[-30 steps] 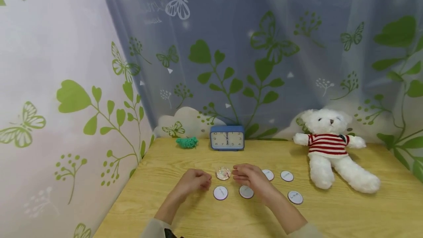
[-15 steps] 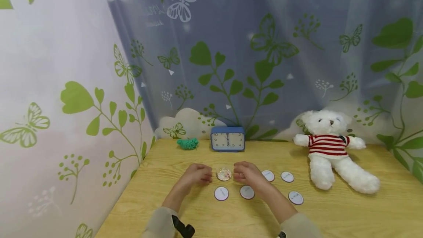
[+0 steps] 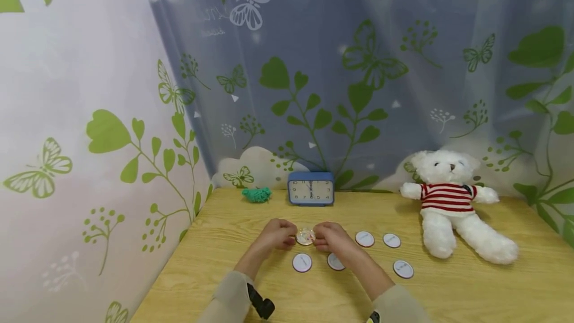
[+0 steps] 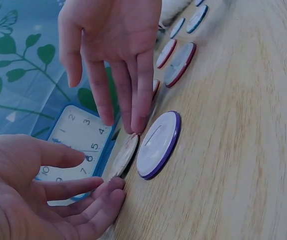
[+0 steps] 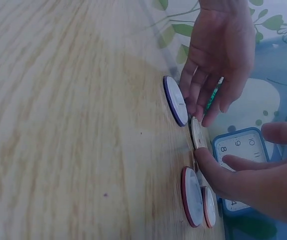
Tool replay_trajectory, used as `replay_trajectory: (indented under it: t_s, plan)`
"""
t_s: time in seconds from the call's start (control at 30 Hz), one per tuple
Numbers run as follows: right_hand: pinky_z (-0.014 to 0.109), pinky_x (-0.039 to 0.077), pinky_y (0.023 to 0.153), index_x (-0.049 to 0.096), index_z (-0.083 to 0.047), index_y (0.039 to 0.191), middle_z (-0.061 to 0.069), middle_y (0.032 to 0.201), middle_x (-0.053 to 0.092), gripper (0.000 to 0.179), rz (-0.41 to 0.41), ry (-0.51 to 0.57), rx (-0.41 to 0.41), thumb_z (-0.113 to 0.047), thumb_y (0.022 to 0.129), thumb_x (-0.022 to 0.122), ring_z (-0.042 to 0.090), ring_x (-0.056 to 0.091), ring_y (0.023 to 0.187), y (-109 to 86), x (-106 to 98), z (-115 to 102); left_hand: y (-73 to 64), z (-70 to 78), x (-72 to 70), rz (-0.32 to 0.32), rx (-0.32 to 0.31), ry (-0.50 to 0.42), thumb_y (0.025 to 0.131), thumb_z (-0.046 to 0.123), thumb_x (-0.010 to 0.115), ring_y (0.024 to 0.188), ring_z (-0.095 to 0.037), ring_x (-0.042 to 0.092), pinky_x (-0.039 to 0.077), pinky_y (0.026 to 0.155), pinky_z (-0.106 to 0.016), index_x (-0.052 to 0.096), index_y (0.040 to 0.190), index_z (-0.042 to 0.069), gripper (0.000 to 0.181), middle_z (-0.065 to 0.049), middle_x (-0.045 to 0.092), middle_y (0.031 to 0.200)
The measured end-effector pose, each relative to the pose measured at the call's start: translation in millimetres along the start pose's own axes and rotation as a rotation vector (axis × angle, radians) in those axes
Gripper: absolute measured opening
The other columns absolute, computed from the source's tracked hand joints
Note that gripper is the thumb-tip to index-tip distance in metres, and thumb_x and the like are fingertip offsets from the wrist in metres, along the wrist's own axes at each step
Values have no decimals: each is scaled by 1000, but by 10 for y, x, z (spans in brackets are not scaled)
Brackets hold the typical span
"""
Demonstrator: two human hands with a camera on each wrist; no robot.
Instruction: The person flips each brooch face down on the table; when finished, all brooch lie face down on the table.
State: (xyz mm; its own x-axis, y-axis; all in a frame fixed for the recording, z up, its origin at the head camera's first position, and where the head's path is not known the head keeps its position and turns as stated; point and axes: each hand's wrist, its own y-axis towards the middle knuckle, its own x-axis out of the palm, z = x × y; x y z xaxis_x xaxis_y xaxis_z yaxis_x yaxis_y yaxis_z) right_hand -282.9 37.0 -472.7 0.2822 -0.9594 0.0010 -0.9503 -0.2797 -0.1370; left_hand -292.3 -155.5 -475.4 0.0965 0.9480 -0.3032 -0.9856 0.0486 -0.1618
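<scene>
A round flat disc (image 3: pixel 306 236) with a pale, multicoloured shiny face lies on the table (image 3: pixel 211 253) between the two hands. My left hand (image 3: pixel 275 236) touches its left edge with the fingertips. On the opposite edge rest the fingertips of my right hand (image 3: pixel 333 238). In the left wrist view, the disc (image 4: pixel 125 156) sits between the left fingers and the other hand's long, straight fingers. The right wrist view shows the disc (image 5: pixel 197 134) edge-on. Just nearer the person is a white disc with a purple rim (image 3: pixel 302 262). A red-rimmed white disc (image 3: pixel 335 261) is partly hidden by the right hand.
More white discs lie to the right, among them one (image 3: pixel 365 239) beside the right hand and one (image 3: pixel 403 269) nearer the front. Behind stand a blue clock (image 3: pixel 311 189) and a green bundle (image 3: pixel 257 195). A white teddy bear (image 3: pixel 448 198) sits at the right.
Both hands have closed in on the multicoloured disc from the sides, and their fingertips now meet its edges. Small gaps separated them before. The other discs have stayed in place.
</scene>
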Motion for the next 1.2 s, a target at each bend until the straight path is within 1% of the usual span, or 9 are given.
replay_trajectory:
  t_s: [0.07, 0.13, 0.27, 0.4, 0.5, 0.77, 0.9, 1.03, 1.2]
  plan:
    - [48, 58, 98, 52, 19, 128, 29, 117, 63, 40, 13, -8, -3, -11, 101, 48, 30, 66, 103, -3, 8, 8, 30, -20, 24, 10, 3, 2, 97, 5, 62, 81, -21, 69, 64, 73, -32, 66, 116, -13, 27, -20, 69, 102]
    - [48, 58, 98, 52, 19, 127, 28, 116, 64, 40, 22, -12, -4, -11, 101, 48, 33, 66, 105, -6, 13, 15, 54, -40, 44, 23, 7, 1, 97, 3, 62, 77, -18, 67, 63, 72, -31, 66, 115, -14, 25, -18, 70, 96]
    - [49, 56, 100, 51, 20, 130, 31, 122, 62, 42, 26, -22, 5, -11, 102, 48, 40, 64, 114, -6, 17, 15, 78, -55, 79, 66, 20, 12, 93, -2, 64, 71, -15, 65, 62, 68, -28, 68, 113, -15, 24, -16, 71, 87]
    - [50, 55, 102, 49, 20, 133, 35, 130, 59, 44, 19, -37, 17, -12, 103, 47, 45, 61, 121, -5, 20, 15, 68, -43, 104, 94, 34, 13, 89, -7, 66, 70, -17, 68, 63, 67, -30, 70, 110, -15, 23, -19, 73, 92]
    - [49, 55, 102, 50, 20, 133, 35, 131, 58, 43, 20, -41, 20, -11, 103, 47, 45, 61, 122, -11, 24, 16, 61, -45, 120, 99, 38, 4, 89, -9, 66, 70, -18, 69, 63, 68, -31, 70, 110, -15, 21, -21, 73, 97]
    - [46, 58, 99, 48, 22, 136, 38, 130, 59, 39, 63, -14, -13, -1, 104, 50, 44, 66, 115, -9, 17, 62, 112, -119, 132, 93, 46, -94, 91, -11, 64, 68, -14, 64, 62, 66, -28, 68, 109, -15, 19, -16, 69, 95]
    - [42, 59, 96, 49, 23, 135, 38, 129, 59, 40, 87, 31, -21, 2, 102, 53, 40, 70, 110, 10, 24, 68, 120, -163, 97, 90, 61, -148, 91, -11, 64, 69, -13, 64, 62, 67, -27, 67, 113, -16, 23, -17, 70, 98]
    - [42, 61, 93, 49, 24, 134, 39, 125, 60, 38, 105, 67, -36, 4, 101, 53, 34, 72, 101, 27, 30, 51, 117, -194, 66, 79, 50, -202, 93, -10, 65, 72, -11, 66, 61, 69, -25, 66, 118, -15, 26, -16, 72, 99]
    - [38, 63, 84, 53, 24, 130, 34, 113, 65, 35, 112, 91, -43, 7, 100, 55, 21, 71, 84, 58, 35, 38, 94, -197, 37, 65, 41, -246, 95, -8, 65, 74, -11, 66, 61, 70, -25, 66, 121, -14, 27, -14, 74, 98]
